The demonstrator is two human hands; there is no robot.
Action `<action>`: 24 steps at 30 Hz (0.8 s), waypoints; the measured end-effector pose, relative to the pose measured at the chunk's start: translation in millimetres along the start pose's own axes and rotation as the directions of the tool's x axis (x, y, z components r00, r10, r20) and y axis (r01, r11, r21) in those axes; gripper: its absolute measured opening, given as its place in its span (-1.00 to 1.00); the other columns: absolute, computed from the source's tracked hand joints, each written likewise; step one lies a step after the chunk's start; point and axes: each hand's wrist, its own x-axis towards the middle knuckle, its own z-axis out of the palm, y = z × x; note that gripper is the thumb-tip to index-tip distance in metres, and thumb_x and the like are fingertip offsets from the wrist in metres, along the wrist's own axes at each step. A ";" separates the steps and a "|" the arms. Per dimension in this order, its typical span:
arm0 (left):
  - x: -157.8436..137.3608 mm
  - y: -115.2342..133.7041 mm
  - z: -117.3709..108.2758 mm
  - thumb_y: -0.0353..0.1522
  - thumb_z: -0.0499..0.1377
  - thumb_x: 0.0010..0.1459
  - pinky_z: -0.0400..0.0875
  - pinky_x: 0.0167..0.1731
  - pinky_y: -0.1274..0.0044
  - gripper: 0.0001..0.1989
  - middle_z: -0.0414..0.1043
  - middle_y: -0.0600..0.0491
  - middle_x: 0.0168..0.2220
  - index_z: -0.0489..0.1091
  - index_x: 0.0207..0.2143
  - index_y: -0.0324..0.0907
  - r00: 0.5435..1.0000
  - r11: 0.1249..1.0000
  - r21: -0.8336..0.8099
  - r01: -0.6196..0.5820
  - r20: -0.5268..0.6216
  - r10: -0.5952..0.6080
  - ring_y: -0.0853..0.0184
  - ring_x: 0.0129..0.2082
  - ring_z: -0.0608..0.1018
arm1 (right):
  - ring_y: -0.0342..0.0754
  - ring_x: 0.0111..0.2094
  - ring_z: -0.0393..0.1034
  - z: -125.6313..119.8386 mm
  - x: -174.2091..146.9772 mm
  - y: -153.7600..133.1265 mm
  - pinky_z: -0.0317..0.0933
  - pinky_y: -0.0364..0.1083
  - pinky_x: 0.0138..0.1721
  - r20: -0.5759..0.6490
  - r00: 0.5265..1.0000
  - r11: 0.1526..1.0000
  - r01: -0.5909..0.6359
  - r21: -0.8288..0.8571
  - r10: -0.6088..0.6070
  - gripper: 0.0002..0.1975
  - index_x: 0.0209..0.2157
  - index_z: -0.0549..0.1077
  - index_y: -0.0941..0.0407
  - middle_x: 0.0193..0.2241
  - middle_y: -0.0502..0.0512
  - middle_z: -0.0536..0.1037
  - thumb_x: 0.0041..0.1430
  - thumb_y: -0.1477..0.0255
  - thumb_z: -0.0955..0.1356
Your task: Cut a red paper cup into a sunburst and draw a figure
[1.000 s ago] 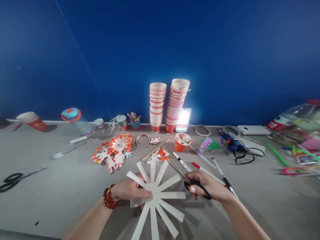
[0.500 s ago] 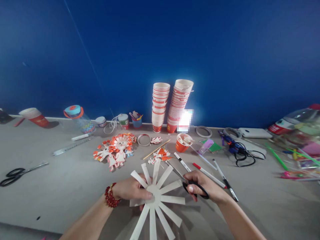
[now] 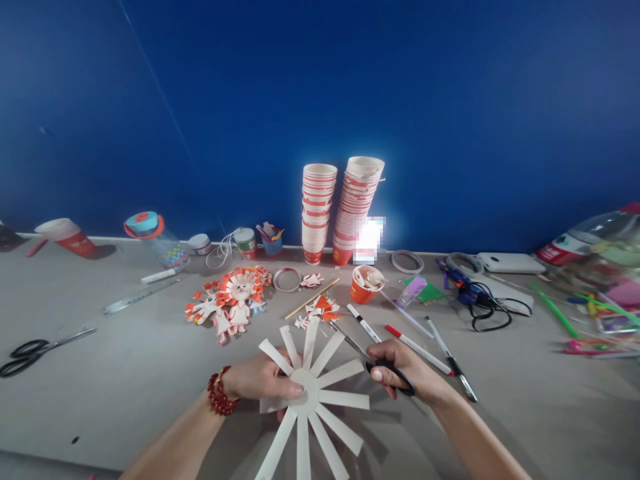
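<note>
The paper cutout (image 3: 311, 387) hides part of the left hand (image 3: 257, 379), probably fingers.

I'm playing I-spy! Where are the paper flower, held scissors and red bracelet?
Paper flower (image 3: 309, 385): head view, round middle.
Held scissors (image 3: 399, 372): head view, black handle.
Red bracelet (image 3: 218, 395): head view, beads.

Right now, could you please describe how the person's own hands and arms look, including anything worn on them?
The left hand and the right hand are both ungloved, and no sleeve shows on either forearm. Around the left wrist are shiny red beads in more than one row. Nothing is visible on the right wrist.
</note>
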 end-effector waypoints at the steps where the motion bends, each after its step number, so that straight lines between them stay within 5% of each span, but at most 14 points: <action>1: -0.3 0.2 0.0 -0.10 0.30 0.03 0.47 -0.39 0.48 -0.62 0.56 -0.02 -0.30 0.51 -0.21 -0.19 1.000 1.000 -0.012 0.011 0.005 -0.011 0.17 -0.33 0.58 | -0.22 -0.72 0.14 0.4 -0.1 0.5 -0.10 -0.21 -0.68 -0.011 1.000 1.000 -0.004 0.006 0.004 -0.32 -0.65 0.14 0.08 -0.73 -0.15 0.14 -0.15 -0.26 0.34; 19: 3.0 -3.4 -4.8 -0.03 0.27 0.03 0.43 -0.33 0.51 -0.54 0.53 -0.03 -0.32 0.50 -0.21 -0.22 0.998 0.997 0.069 -0.025 0.056 0.021 0.22 -0.30 0.56 | -0.25 -0.68 -0.07 -5.5 -0.4 9.5 -0.22 -0.20 -0.66 -0.036 0.999 0.997 0.009 -0.073 -0.011 -0.33 -0.66 0.05 0.07 -0.71 -0.18 0.00 -0.12 -0.22 0.36; 24: 3.9 -1.2 -5.8 -0.02 0.25 0.06 0.43 -0.21 0.49 -0.53 0.54 -0.03 -0.24 0.52 -0.19 -0.22 0.989 0.992 0.063 -0.106 0.112 0.099 0.20 -0.23 0.55 | -0.23 -0.62 -0.11 -11.5 -0.3 10.6 -0.22 -0.16 -0.58 -0.152 0.984 0.975 0.054 -0.216 -0.089 -0.30 -0.67 0.01 0.07 -0.67 -0.15 -0.02 -0.12 -0.25 0.34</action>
